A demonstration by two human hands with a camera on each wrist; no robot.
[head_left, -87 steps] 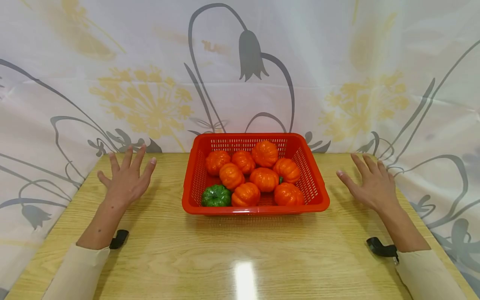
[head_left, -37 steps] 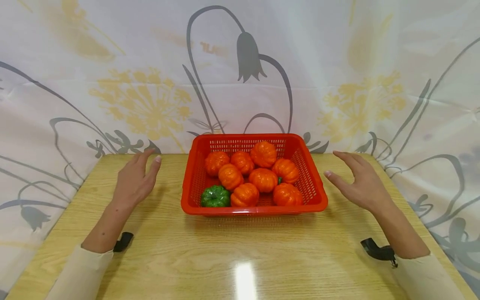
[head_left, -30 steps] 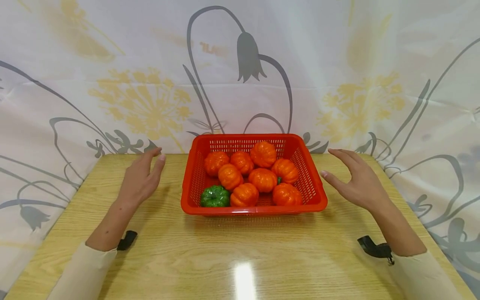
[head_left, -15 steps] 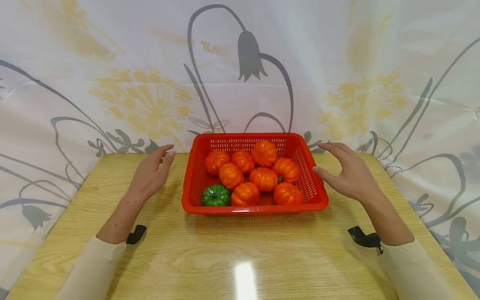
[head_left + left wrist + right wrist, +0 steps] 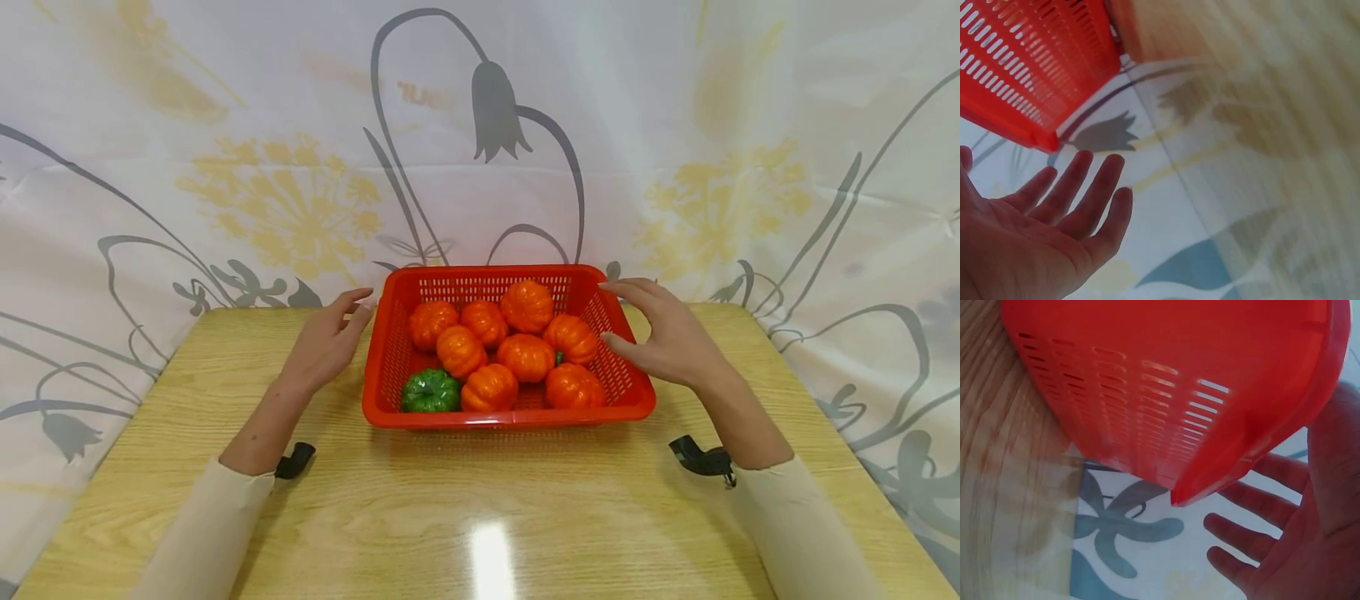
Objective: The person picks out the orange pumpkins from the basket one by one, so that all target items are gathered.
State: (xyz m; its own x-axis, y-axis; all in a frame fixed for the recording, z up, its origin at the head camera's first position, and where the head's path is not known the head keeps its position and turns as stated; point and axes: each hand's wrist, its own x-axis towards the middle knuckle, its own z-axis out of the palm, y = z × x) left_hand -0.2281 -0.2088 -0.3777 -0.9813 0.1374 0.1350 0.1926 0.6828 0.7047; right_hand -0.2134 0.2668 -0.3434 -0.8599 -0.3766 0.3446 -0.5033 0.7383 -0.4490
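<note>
A red slotted plastic basket (image 5: pixel 510 419) stands on the wooden table, holding several small orange pumpkins (image 5: pixel 527 358) and one green pumpkin (image 5: pixel 431 391) at its front left. My left hand (image 5: pixel 324 346) is just outside the basket's left side, thumb and fingers apart and nothing in them. On the other side, my right hand (image 5: pixel 671 337) overlaps the right rim in the head view, its thumb and fingers spread. Both wrist views show relaxed fingers close to the basket wall (image 5: pixel 1041 69), holding nothing.
The wooden table (image 5: pixel 420 508) reaches back to a white cloth backdrop (image 5: pixel 300 108) printed with grey and yellow flowers. A black wrist mount (image 5: pixel 701 456) sticks out under the right wrist, and another black mount (image 5: pixel 296 461) under the left.
Both hands have moved inward from the sides of the table to the two ends of the basket, turning so the palms face each other. Basket and pumpkins have stayed put.
</note>
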